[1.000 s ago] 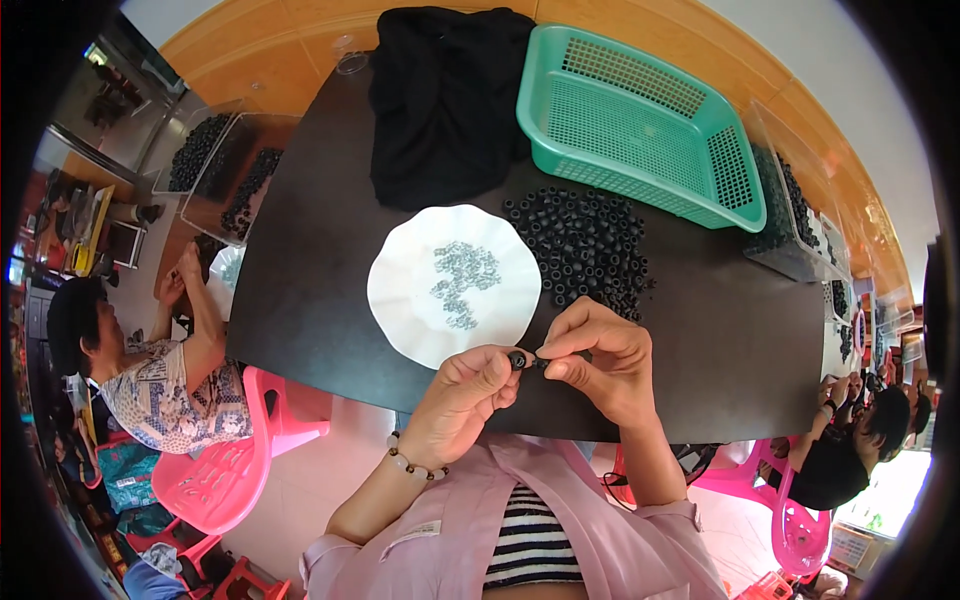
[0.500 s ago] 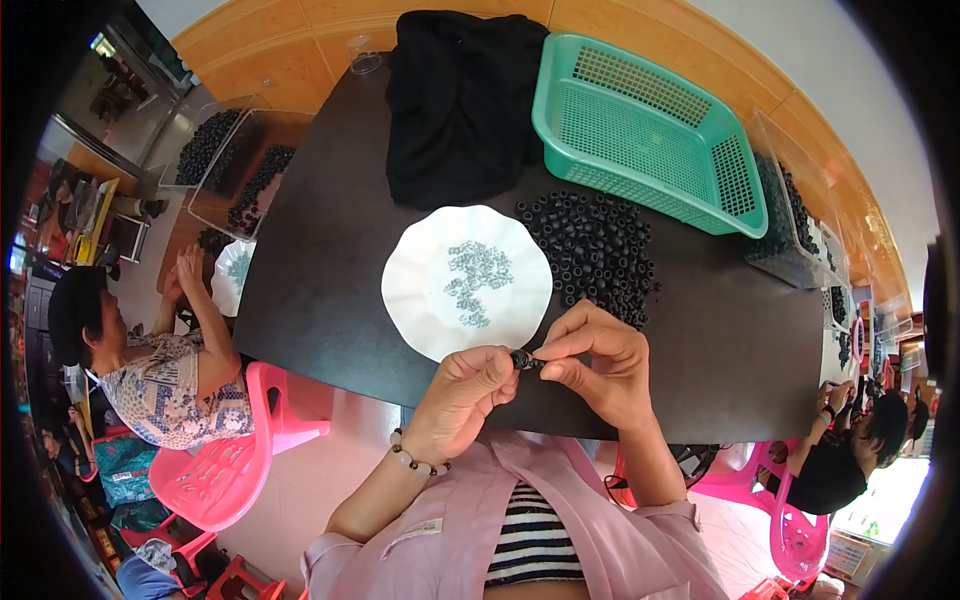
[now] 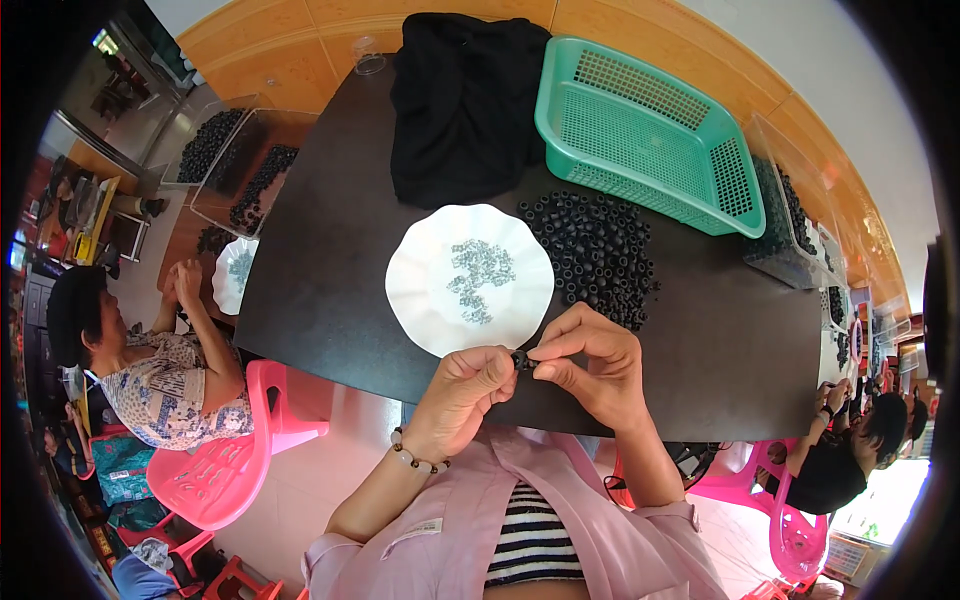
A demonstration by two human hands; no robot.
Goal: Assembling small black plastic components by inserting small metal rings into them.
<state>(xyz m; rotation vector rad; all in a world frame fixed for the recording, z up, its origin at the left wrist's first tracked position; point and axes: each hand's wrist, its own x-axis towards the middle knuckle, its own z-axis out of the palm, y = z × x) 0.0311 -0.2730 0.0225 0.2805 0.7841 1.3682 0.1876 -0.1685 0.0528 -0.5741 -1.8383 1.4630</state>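
Observation:
Over the table's front edge, my left hand (image 3: 468, 392) pinches a small black ring-shaped part (image 3: 520, 360) between thumb and fingers. My right hand (image 3: 592, 362) meets it from the right, its thumb and forefinger pressed together at the part. Whatever lies between those right fingertips is too small to make out. Just beyond my hands is a white scalloped plate (image 3: 410, 290), bearing scattered tiny greyish, see-through pieces (image 3: 482, 268). A heap of black ring-shaped parts (image 3: 595, 245) lies directly on the dark table (image 3: 330, 290), right of the plate.
At the back stand a green perforated basket (image 3: 645, 130) and a black cloth (image 3: 465, 110). Clear bins of black parts (image 3: 785, 215) flank the table. One person (image 3: 165, 360) sits on a pink chair (image 3: 215, 480) at left; another (image 3: 850, 455) sits at right.
My right hand has shifted slightly left, its fingertips closer to the black part. My left hand has barely moved. At left, the seated person's hands have come down a little.

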